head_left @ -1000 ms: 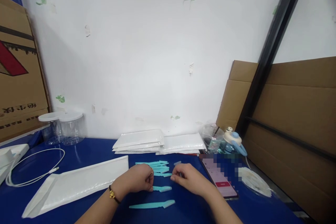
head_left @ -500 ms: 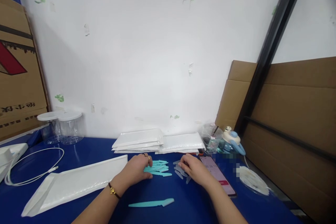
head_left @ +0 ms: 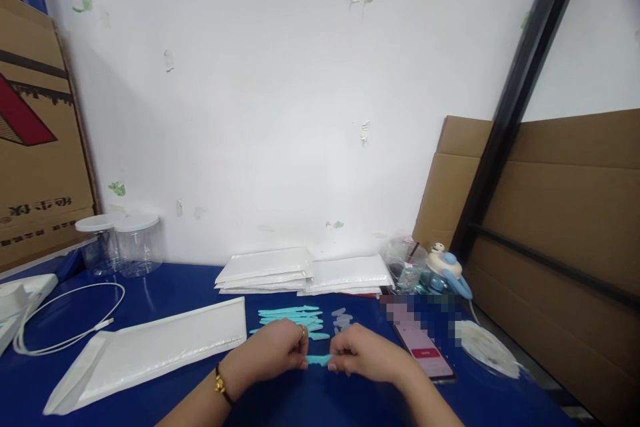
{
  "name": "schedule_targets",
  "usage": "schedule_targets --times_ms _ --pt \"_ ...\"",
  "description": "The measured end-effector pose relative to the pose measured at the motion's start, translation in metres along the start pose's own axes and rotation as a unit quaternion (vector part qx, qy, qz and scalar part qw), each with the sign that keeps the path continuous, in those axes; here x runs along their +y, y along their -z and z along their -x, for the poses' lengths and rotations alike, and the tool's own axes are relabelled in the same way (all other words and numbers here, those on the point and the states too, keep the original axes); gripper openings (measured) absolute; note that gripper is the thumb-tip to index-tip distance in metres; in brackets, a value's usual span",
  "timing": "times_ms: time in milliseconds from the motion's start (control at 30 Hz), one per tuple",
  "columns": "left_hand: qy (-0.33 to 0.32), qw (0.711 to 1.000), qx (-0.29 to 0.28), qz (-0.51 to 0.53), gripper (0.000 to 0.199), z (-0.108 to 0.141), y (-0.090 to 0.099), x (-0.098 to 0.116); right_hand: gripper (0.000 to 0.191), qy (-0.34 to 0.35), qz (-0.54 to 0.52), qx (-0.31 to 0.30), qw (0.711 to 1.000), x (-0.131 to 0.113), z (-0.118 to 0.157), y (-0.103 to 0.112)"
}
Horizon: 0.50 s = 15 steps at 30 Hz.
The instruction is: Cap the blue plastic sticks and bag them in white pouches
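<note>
A turquoise eyebrow razor is held level just above the blue table, spanning the gap between my hands. My left hand pinches one end of it, with most of the handle hidden by the fingers. At the other end, the fingertips of my right hand close round the head; whether a small cap is in them too cannot be made out. Behind my left hand lies a pile of turquoise eyebrow razors. Several small translucent plastic caps lie just beyond my right hand, which partly covers them.
A white padded envelope lies at left, beside a white cable. Stacked envelopes stand against the wall. To the right are a phone, a clear cup, a blue-and-cream bottle and a roll of tape.
The single razor at the front of the table has been picked up. My left hand has left the pile and my right hand the caps; they now meet at that razor.
</note>
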<state>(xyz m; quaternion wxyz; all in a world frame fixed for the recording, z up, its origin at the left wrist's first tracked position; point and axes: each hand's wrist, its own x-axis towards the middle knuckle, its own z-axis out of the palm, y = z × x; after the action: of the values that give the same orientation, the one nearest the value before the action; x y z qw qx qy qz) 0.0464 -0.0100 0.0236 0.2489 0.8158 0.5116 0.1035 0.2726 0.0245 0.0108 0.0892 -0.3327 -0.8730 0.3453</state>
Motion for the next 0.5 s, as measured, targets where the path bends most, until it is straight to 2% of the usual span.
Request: schedule_targets --times_ms 133,267,400,500 --pt "0.006 0.997 -0.022 0.079 0.013 -0.002 0.004 0.001 0.025 0.01 -0.015 0.02 1.0 -0.004 0.001 0.006" --pt "0.025 0.997 -0.012 0.079 0.012 -0.001 0.01 -0.005 0.028 -0.002 -0.017 0.04 0.999 0.003 0.007 0.016" --pt "0.024 0.995 0.01 0.093 0.015 0.001 0.019 -0.023 0.03 -0.067 0.026 0.126 0.989 0.024 0.009 0.026" --pt "-0.008 0.991 0.016 0.131 0.02 -0.001 0.019 -0.03 0.02 -0.089 0.088 0.2 0.972 0.031 0.008 0.028"
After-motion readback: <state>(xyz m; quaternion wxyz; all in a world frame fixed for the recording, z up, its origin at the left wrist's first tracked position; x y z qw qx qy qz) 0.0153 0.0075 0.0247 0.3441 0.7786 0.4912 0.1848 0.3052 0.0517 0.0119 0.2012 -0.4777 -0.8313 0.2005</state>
